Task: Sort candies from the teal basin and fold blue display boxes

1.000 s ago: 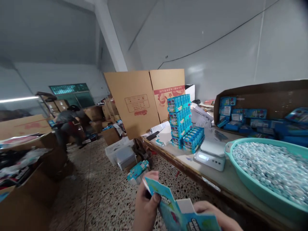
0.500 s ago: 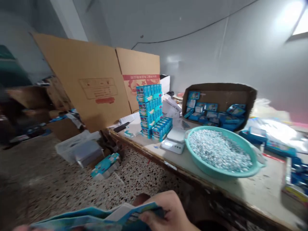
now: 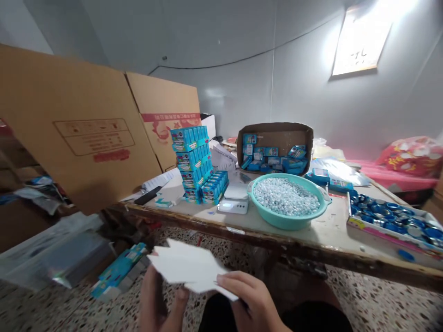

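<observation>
Above my lap is a flat cardboard carton blank (image 3: 188, 265), its plain white side up and its left edge jagged with flaps. Whether it is one sheet or several layered, I cannot tell. My right hand (image 3: 254, 295) pinches its right end, with the fingers on top. My left hand (image 3: 159, 299) is around its left end, fingers partly hidden behind the card and thumb below. On the table beyond stand stacked blue printed boxes (image 3: 192, 159), a small white scale (image 3: 233, 200) and a turquoise basin (image 3: 287, 221) full of small wrapped white pieces.
A cardboard box (image 3: 277, 129) with blue packs stands at the back. At right is a tray (image 3: 391, 230) of blue round tins, with a loose blue lid (image 3: 405, 255) nearby. Large carton panels (image 3: 79, 120) rise at left. Blue cartons (image 3: 119, 272) and a clear plastic bin (image 3: 69, 258) sit below.
The view has swung right. The carton blank turned from its blue printed side to its white side and is held higher. My left hand has come further into view.
</observation>
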`<move>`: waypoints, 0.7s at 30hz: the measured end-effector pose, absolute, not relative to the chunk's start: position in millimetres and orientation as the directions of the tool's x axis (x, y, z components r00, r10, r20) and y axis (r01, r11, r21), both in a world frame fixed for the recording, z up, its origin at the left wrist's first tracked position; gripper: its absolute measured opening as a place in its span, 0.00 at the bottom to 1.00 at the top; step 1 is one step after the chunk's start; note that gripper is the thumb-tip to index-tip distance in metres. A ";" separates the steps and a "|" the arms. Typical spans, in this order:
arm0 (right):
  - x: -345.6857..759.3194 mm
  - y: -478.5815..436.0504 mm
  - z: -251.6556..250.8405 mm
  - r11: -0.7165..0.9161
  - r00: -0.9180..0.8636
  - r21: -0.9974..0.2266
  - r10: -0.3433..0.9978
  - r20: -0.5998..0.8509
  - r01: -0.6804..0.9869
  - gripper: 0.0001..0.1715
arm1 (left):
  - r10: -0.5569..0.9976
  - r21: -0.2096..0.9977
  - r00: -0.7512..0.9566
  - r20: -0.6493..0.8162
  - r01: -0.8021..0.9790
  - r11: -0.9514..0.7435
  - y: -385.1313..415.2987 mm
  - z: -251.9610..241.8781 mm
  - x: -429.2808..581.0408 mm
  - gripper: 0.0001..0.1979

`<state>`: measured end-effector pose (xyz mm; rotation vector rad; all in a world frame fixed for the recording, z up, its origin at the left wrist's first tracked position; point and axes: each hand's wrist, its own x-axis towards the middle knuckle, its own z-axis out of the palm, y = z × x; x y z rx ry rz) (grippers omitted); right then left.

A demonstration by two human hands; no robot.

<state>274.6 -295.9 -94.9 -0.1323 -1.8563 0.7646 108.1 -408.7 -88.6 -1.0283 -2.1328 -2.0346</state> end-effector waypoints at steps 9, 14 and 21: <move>274.1 -325.3 -102.3 0.518 -0.670 -0.774 0.431 0.605 -0.365 0.19 | 0.416 0.862 -0.756 0.505 0.460 -0.213 -425.4 -84.3 110.8 0.59; 271.2 -343.1 -93.5 0.014 -0.875 -0.941 0.364 0.319 -0.338 0.32 | 0.343 0.825 -0.752 0.563 0.529 -0.196 -443.8 -92.2 106.8 0.52; 251.6 -350.8 -105.2 -0.243 -0.894 -0.884 0.319 0.315 -0.399 0.41 | 0.333 0.720 -0.664 0.670 0.690 -0.074 -460.6 -98.9 105.6 0.50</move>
